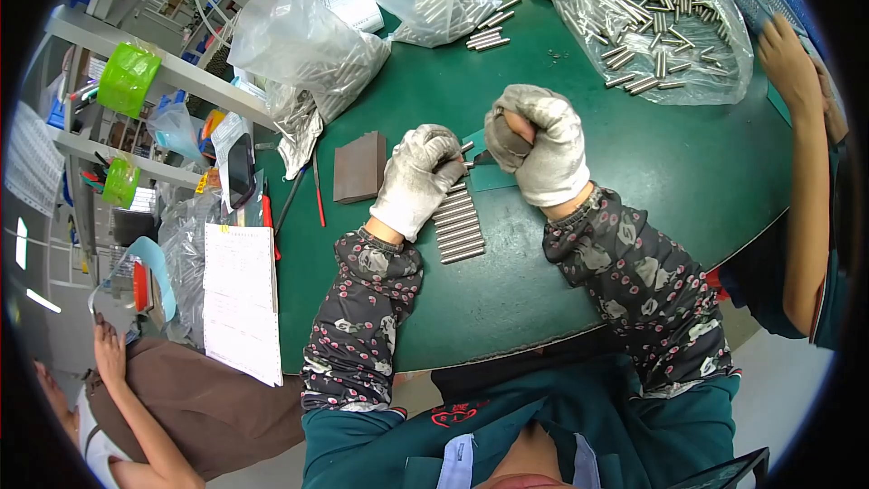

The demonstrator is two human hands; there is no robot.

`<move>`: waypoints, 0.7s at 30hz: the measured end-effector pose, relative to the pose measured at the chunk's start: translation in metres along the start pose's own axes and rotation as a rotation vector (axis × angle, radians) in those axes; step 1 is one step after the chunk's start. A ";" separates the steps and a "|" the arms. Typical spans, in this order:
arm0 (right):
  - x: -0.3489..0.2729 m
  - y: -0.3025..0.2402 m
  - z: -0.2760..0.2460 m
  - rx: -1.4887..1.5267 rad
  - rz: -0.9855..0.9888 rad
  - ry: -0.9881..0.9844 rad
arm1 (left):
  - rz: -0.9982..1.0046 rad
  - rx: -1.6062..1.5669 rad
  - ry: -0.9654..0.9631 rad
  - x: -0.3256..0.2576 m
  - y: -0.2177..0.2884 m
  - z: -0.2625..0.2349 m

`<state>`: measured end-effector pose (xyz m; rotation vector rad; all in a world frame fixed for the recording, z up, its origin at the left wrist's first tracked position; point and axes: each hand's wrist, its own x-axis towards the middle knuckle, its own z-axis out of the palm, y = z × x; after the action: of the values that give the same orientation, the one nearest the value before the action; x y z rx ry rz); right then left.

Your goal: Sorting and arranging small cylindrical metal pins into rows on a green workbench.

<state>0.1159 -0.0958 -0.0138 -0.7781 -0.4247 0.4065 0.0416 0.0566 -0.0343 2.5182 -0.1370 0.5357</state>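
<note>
Several short steel pins [460,234] lie side by side in a neat row on the green table [534,281]. Just above that row, my left hand [419,177], in a white glove, is closed with its fingertips on a steel pin [468,164]. My right hand [543,145], gloved with some fingertip skin bare, makes a fist around a tool whose dark narrow tip [485,158] points at the pin; its handle is hidden. A flat teal pad [491,177] lies under both hands. Beside my left hand sits a brown rectangular block [358,168].
Clear bags of pins [312,50] stand at the back left, with another bag [425,0] behind. An open plastic sheet with a pin heap [656,9] is at the far right. Papers [240,299], a phone [240,167] and a red pen [268,217] lie left. Other people's arms [801,145] flank the table.
</note>
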 end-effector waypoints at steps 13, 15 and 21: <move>-0.002 -0.005 0.010 -0.167 0.027 -0.055 | -0.008 0.010 0.018 0.001 0.000 0.003; -0.002 -0.006 0.014 -0.244 -0.044 -0.182 | -0.032 0.038 0.006 0.002 0.001 0.002; 0.006 -0.005 0.009 -0.218 -0.025 -0.263 | 0.010 0.013 0.027 0.002 0.001 0.002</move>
<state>0.1173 -0.0915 -0.0032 -0.9335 -0.7325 0.4460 0.0439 0.0546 -0.0339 2.5231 -0.1364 0.5767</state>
